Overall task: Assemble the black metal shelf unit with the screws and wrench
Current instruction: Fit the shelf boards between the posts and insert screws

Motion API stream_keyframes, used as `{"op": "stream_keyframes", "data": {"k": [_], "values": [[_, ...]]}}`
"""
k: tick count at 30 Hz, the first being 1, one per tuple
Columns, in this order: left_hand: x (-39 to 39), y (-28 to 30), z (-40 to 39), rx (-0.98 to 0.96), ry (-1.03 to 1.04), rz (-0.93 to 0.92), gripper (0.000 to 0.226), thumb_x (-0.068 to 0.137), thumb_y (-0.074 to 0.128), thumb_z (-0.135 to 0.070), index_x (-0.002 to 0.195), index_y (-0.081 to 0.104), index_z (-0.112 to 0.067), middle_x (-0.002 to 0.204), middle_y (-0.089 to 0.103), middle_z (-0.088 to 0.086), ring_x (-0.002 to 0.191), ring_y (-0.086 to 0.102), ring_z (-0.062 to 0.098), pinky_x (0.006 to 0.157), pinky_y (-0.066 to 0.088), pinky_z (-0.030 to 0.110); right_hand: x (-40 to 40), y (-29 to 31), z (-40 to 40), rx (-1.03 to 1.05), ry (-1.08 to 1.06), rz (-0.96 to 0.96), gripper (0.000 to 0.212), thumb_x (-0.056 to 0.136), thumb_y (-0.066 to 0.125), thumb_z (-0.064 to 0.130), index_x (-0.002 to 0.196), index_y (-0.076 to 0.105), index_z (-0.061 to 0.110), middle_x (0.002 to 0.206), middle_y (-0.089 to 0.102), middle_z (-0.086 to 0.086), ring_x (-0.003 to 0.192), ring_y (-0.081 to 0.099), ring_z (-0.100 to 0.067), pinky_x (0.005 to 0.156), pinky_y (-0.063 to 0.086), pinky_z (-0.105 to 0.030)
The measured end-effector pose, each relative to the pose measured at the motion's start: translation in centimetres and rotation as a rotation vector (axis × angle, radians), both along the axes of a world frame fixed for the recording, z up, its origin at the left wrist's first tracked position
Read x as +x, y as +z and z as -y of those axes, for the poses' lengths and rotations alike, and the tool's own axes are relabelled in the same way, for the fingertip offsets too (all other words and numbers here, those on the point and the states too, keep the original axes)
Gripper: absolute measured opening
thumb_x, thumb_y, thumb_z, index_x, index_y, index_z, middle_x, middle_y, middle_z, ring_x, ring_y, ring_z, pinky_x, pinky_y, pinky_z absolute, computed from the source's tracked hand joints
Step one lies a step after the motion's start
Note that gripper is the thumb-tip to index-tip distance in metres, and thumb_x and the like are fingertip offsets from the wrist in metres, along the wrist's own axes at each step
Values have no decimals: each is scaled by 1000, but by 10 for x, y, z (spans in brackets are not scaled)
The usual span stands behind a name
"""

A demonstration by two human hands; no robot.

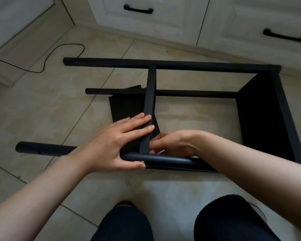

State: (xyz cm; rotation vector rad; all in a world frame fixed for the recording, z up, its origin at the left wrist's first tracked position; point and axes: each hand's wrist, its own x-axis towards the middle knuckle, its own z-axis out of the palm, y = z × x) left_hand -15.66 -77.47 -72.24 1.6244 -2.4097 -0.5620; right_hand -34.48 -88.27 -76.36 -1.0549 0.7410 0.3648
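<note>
Black shelf frame on its side on tiled floor, left hand gripping near tube beside screw, fingers flat on shelf panel, right hand fingers curled just behind panel, hold unclear.

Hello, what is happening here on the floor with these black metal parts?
A person is assembling a black shelf frame that lies on its side on the tiled floor. The left hand grips the near tube, thumb beside a screw, fingers flat on the middle shelf panel. The right hand reaches in at the joint of panel and tube; what its fingers hold is hidden. No wrench is visible.
</note>
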Motion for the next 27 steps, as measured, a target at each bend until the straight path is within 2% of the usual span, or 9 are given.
{"op": "stream_keyframes", "data": {"k": [4,8,11,14,18,23,27], "values": [[0,-1,-1,-8,-2,7,89,83,59,-70,156,29,-30,167,15,-12,154,8,6,123,18,38,-4,2,4,19,28,29,39,94,59,15,58,72,20,70,61,-1,65,61,-9,71,52,-21],[0,-1,0,-23,-10,27,88,84,57,-71,157,29,-30,167,15,-11,154,8,7,124,17,40,-8,4,7,35,17,1,26,94,60,12,72,73,17,80,64,-5,74,62,-13,79,50,-28],[1,-2,-1,-25,-10,30,89,84,57,-72,157,28,-30,167,14,-11,154,8,7,123,17,40,-8,3,6,10,9,-1,21,94,61,12,77,72,16,78,66,-2,72,62,-11,75,50,-25],[1,-3,-1,-20,-6,27,89,84,57,-71,157,27,-31,167,14,-11,154,7,7,123,17,39,-6,4,6,-3,13,-12,24,93,62,14,73,73,19,74,66,0,69,63,-9,72,51,-24],[1,-3,-1,-22,-7,32,89,84,57,-71,157,27,-31,167,13,-12,154,7,7,123,17,39,-5,5,5,-7,32,-24,35,93,63,20,60,74,22,73,63,-1,71,62,-11,80,48,-28],[2,-4,0,-21,-11,31,89,84,58,-71,157,25,-32,167,13,-12,154,7,7,123,16,38,-4,4,5,30,17,-5,34,93,63,21,61,75,22,71,63,1,68,63,-7,76,51,-23],[2,-3,0,-22,-9,28,89,84,58,-71,157,26,-32,167,13,-12,154,7,7,123,17,39,-7,6,9,56,17,-21,29,93,62,16,68,76,21,72,67,2,68,65,-8,73,51,-25]]}}
